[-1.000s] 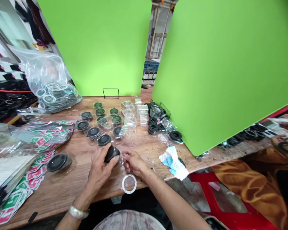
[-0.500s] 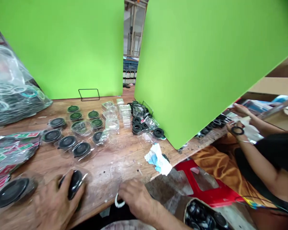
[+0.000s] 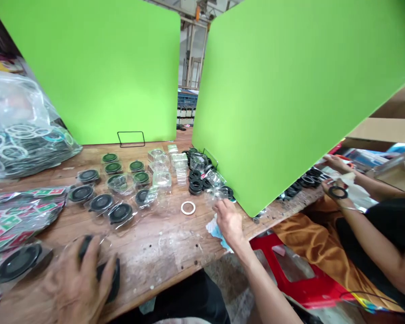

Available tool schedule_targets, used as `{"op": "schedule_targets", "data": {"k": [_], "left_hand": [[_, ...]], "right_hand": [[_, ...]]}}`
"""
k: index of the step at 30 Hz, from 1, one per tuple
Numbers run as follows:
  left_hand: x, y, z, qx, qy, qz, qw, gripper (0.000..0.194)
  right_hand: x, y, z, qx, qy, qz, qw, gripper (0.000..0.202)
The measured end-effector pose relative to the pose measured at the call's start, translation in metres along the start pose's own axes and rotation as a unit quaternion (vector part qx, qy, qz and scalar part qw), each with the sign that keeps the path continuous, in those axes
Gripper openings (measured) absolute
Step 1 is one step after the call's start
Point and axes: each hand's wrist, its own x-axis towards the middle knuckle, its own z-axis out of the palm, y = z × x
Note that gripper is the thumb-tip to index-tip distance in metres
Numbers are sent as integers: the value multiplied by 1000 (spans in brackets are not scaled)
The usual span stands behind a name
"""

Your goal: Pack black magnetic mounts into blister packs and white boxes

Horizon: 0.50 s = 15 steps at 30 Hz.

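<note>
At the lower left, my left hand (image 3: 77, 279) has its fingers spread over black round pieces (image 3: 110, 281) in clear plastic, partly hidden under it. My right hand (image 3: 228, 221) reaches over the blue-white cloth (image 3: 216, 231), its fingers curled at clear plastic packaging (image 3: 218, 193); what the fingertips hold is not visible. A white ring (image 3: 188, 208) lies flat on the wooden table, left of my right hand. Black rings (image 3: 195, 185) sit in a pile behind it. Several black discs in clear packs (image 3: 101, 203) are spread left of centre.
Green panels (image 3: 114, 67) stand at the back and right (image 3: 273, 99). Printed sheets (image 3: 20, 216) and a clear bag of rings (image 3: 27, 148) lie at the left. A co-worker's hand (image 3: 334, 191) holds a black ring at the right, above a red stool (image 3: 290, 279).
My right hand has moved forward from the table's front edge to the packaging. The white ring it held now lies on the table. My left hand has shifted slightly over the black pieces.
</note>
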Motion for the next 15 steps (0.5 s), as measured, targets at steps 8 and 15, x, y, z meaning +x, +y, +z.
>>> {"op": "schedule_targets", "data": {"k": [8, 15], "left_hand": [[7, 45, 15, -143, -130, 173, 966, 79], [1, 19, 35, 96, -186, 107, 972, 53]], "right_hand": [[-64, -89, 34, 511, -384, 102, 762, 31], [7, -5, 13, 85, -72, 122, 986, 21]]}}
